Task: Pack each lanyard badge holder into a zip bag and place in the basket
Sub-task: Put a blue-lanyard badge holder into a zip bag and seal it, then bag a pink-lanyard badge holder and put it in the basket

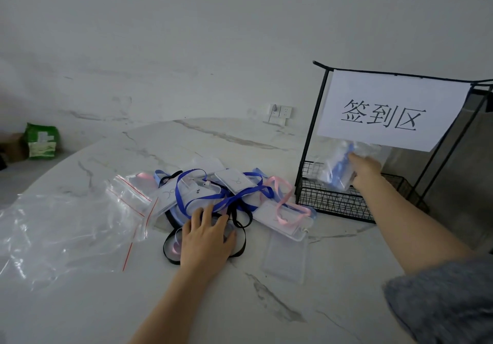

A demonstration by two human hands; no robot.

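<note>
Two hands are busy over a white marbled worktop (pixel 93 314). The right hand (pixel 366 169), reaching out from a grey sleeve (pixel 440 303), has its grip closed on the right edge of a filled zip bag (pixel 334 174), with a blue lanyard showing through the plastic. The bag hangs inside the frame of the black wire basket (pixel 333 205), just under a white paper sign (pixel 386 111) fixed to the basket's top rail; whether the bag touches the mesh floor cannot be told. The left hand (pixel 206 237) lies flat with its grip wide, fingers spread and straight, pressing on the near side of a tangled pile of lanyard badge holders (pixel 232 183) in blue, black and pink, which sits in the middle of the worktop just left of the basket. One clear badge holder (pixel 284 259) lies apart at the pile's near right edge. A loose heap of empty zip bags (pixel 69 226) with red seal lines lies at the left, touching the pile. A green package (pixel 42 141) stands on the floor beyond the worktop, and wall sockets (pixel 280 114) sit behind.
</note>
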